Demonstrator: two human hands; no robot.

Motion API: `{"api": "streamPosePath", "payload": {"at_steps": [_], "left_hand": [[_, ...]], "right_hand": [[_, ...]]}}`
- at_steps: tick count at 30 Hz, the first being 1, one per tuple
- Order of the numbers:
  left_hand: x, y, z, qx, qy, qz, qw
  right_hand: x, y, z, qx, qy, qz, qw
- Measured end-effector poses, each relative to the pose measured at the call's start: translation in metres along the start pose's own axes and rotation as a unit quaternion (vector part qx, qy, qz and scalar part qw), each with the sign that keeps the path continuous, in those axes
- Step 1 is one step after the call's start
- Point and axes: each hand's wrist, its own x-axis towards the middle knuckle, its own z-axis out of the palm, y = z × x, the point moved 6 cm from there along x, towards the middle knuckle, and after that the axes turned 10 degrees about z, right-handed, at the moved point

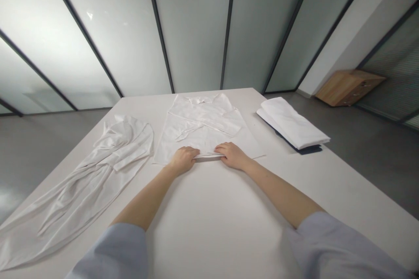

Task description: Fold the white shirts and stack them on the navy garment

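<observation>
The white shirt (209, 140) lies flat on the counter (212, 213), its sleeves across its middle. To do this bit well, hold the near edge evenly, with both hands level, and pull gently so it doesn't wrinkle. The left hand (183, 160) and right hand (233, 155) have their fingers curled almost closed on that edge, a little apart.
</observation>
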Motion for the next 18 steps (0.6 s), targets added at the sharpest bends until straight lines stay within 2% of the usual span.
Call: {"api": "streamPosePath", "payload": {"at_steps": [8, 13, 15, 18], "left_hand": [[-0.014, -0.015, -0.008, 0.011, -0.045, -0.056, 0.997], [-0.052, -0.042, -0.018, 0.058, -0.028, -0.149, 0.987], [-0.068, -0.052, -0.022, 0.061, -0.027, -0.186, 0.98], [-0.081, -0.06, -0.029, 0.037, -0.027, -0.198, 0.979]], "right_hand": [[-0.006, 0.034, -0.007, -0.06, -0.047, 0.07, 0.995], [-0.033, 0.073, -0.014, -0.096, -0.045, 0.147, 0.983], [-0.046, 0.088, -0.017, -0.076, -0.033, 0.169, 0.982], [-0.062, 0.1, -0.023, -0.015, -0.013, 0.192, 0.981]]}}
